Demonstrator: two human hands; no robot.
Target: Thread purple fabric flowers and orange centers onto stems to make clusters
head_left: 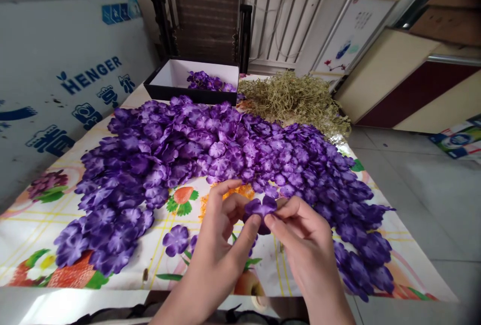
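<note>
left hand (220, 245) and right hand (306, 237) pinch a purple flower (263, 208), a blossom heap (214, 149) curving beyond, then box (173, 92) and stems (296, 99).

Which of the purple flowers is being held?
The purple flower pinched by both the left hand and the right hand; the others lie heaped or loose on the tablecloth or sit in the box.

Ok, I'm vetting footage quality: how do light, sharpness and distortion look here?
Head view: the flower at the fingers is fairly clear; head view, rear: the chair looks dim; head view, lower left: glare near the edge; head view, right: the cabinet slants, probably lens distortion, and the top corner goes black.
</note>
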